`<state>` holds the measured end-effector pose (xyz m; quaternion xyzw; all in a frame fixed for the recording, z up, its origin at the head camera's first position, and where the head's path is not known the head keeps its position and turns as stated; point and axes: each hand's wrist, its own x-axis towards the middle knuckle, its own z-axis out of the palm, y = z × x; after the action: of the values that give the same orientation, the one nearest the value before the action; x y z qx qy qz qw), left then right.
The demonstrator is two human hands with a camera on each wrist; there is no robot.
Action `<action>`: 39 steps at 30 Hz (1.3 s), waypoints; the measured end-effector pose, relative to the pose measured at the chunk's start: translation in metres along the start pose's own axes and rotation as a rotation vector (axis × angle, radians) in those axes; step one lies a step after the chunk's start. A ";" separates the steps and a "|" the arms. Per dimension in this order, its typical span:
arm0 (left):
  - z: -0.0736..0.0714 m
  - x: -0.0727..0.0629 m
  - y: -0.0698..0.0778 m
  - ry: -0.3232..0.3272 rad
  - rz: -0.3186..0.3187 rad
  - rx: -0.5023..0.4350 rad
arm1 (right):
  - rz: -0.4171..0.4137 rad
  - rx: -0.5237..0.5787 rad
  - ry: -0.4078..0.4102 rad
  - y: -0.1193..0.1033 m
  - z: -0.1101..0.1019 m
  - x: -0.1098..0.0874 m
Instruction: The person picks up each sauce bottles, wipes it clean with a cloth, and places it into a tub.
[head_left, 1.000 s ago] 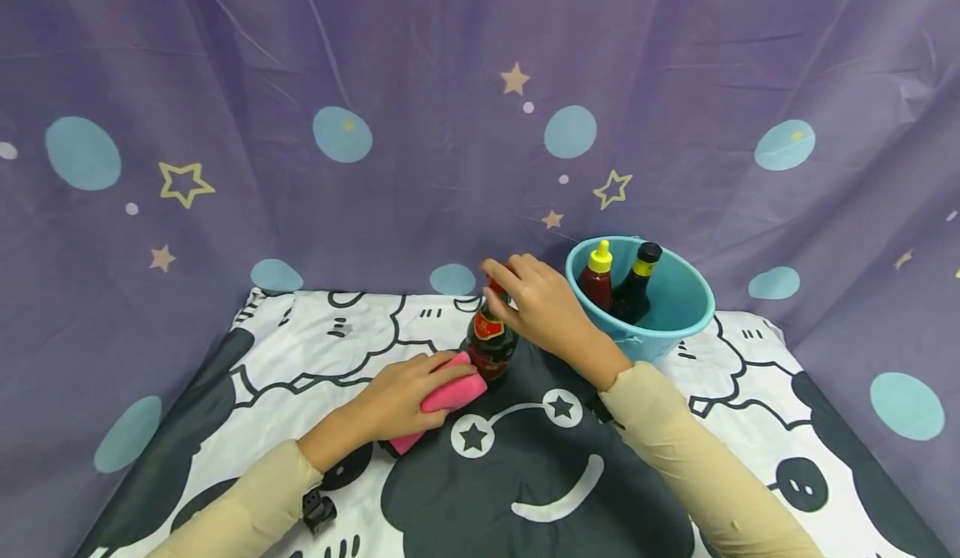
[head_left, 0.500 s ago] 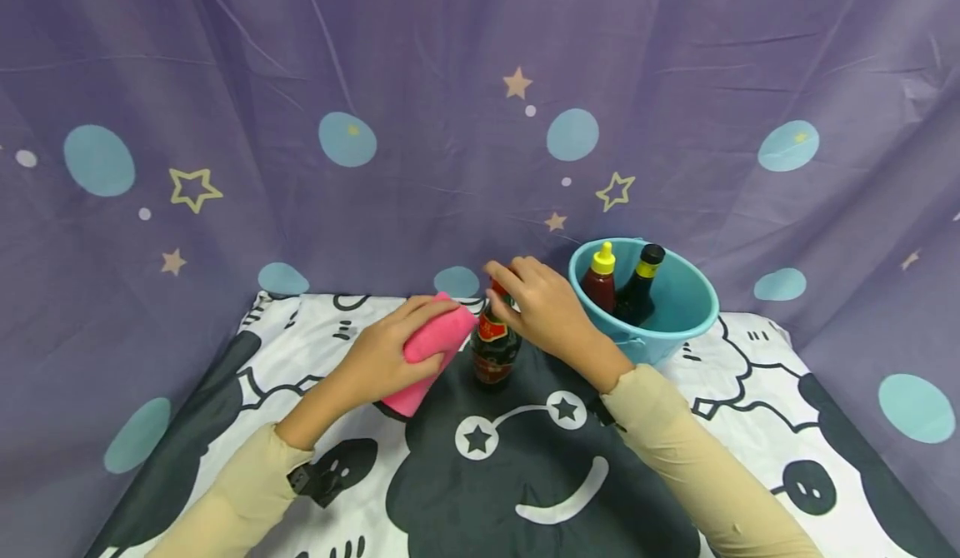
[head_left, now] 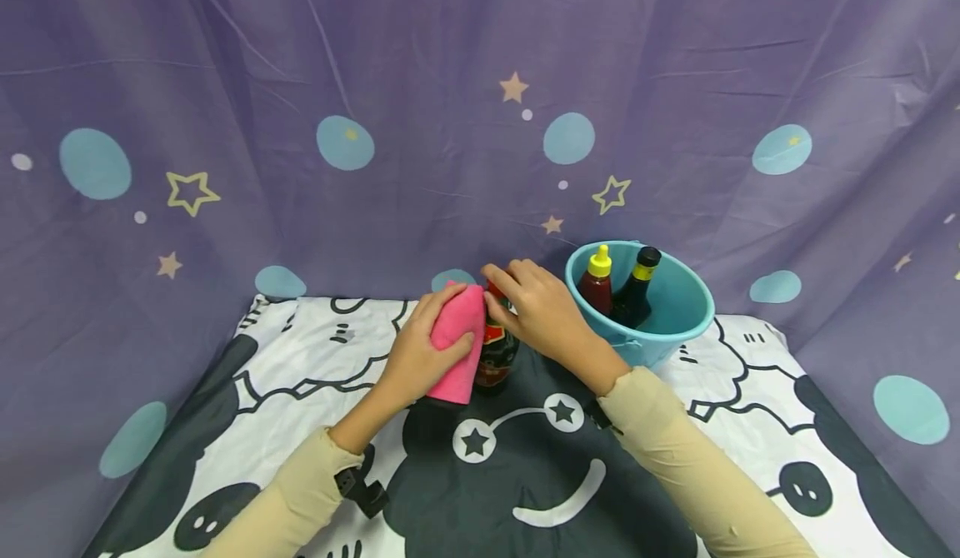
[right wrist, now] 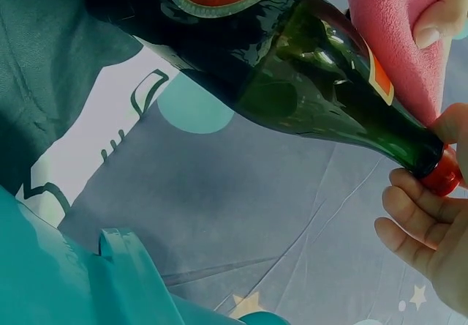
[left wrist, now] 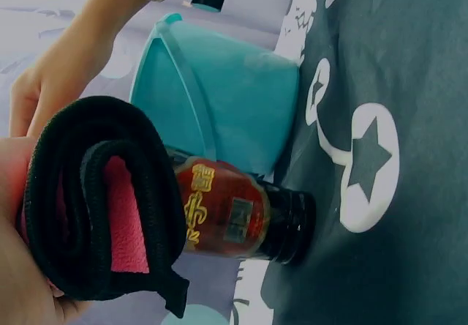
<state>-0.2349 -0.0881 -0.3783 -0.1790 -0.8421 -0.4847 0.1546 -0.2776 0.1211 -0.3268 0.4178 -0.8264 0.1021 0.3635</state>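
Observation:
A dark green glass sauce bottle (head_left: pixel 497 364) with a red cap (right wrist: pixel 442 173) and red label stands upright on the cloth. My right hand (head_left: pixel 546 312) pinches it by the cap between thumb and fingers. My left hand (head_left: pixel 420 350) grips a folded pink cloth (head_left: pixel 459 341) with its thumb curled across the front. That pink cloth lies against the left side of the bottle's upper part. In the left wrist view the dark-edged folds of the pink cloth (left wrist: pixel 128 215) hide part of the bottle (left wrist: pixel 241 211).
A light blue bucket (head_left: pixel 678 285) stands to the right of the bottle, behind my right forearm. Inside it are a yellow-capped sauce bottle (head_left: pixel 597 285) and a black-capped bottle (head_left: pixel 636 291). A purple patterned curtain (head_left: pixel 420 67) hangs behind the sheep-print cloth (head_left: pixel 337 350).
My left hand has raised the pink cloth from the bottle's lower left side to its neck and turned it more upright. The right hand stays on the cap.

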 end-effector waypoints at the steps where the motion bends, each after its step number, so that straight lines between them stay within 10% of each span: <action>1: 0.002 -0.001 0.000 0.004 -0.009 -0.005 | 0.000 0.000 -0.001 0.000 0.000 0.000; 39: 0.010 -0.016 -0.023 -0.097 -0.189 0.022 | 0.005 0.004 0.025 0.000 0.002 0.000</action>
<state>-0.2322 -0.0926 -0.4079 -0.1202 -0.8669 -0.4789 0.0693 -0.2783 0.1199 -0.3279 0.4150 -0.8225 0.1099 0.3730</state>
